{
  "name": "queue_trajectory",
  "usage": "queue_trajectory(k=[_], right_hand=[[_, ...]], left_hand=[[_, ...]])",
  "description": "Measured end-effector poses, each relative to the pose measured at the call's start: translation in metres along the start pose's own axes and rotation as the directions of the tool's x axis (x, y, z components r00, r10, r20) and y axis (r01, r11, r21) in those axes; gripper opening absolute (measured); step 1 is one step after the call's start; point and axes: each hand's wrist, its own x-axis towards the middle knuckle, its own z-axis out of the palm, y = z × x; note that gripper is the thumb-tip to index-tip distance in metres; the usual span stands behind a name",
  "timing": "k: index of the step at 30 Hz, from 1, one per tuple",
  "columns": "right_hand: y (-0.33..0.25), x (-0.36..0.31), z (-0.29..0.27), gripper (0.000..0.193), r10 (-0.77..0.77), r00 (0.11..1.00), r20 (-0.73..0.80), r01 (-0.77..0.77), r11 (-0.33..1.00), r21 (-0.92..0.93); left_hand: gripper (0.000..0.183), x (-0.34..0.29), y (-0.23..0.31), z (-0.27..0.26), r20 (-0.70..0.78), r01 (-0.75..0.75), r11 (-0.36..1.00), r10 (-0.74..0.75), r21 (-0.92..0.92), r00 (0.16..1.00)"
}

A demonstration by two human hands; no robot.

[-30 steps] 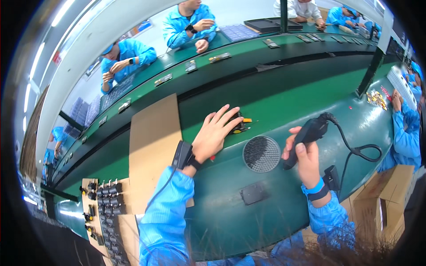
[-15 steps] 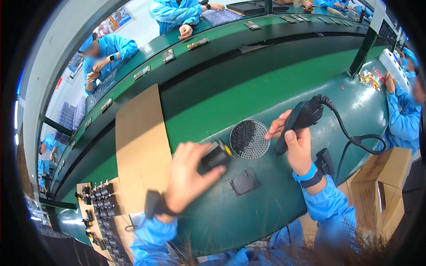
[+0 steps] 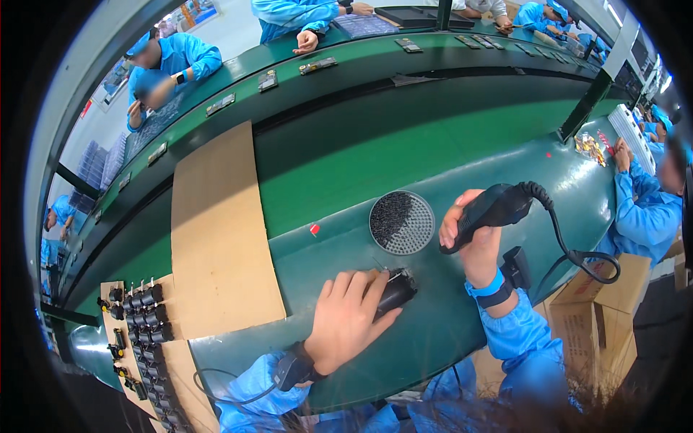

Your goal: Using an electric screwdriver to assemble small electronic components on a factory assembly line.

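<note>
My left hand (image 3: 348, 319) is closed round a black plastic housing (image 3: 396, 291) low over the near bench. The square black fixture seen there earlier is covered by the housing and my fingers. My right hand (image 3: 473, 249) grips a black corded electric screwdriver (image 3: 498, 209), held up off the bench, its lower end by my fingers. Between and beyond my hands lies a round grey dimpled tray (image 3: 419, 234), its left half covered with tiny black screws (image 3: 390, 219).
Brown cardboard (image 3: 216, 238) lies on the left, with rows of black parts (image 3: 150, 325) nearer me. A small red piece (image 3: 315, 229) is on the bench. Circuit boards (image 3: 317, 66) line the far belt. An open carton (image 3: 585, 317) stands at right. Co-workers in blue sit around.
My left hand has moved right and nearer me, bringing the black housing down to where the square fixture lay. My right hand still holds the screwdriver, now tilted flatter.
</note>
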Motion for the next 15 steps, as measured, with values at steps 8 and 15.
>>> queue_trajectory(k=[8,15], right_hand=[[-0.025,0.021,0.027,0.09,-0.046,0.996,-0.071,0.054,0.992,0.11],[0.008,0.045,0.042,0.093,0.037,0.999,-0.006,-0.037,0.995,0.095]], left_hand=[[0.066,-0.007,-0.011,0.01,0.0,-0.01,0.999,0.01,-0.035,1.0],[0.072,-0.014,-0.009,0.012,0.064,0.006,0.999,-0.003,-0.046,0.998]])
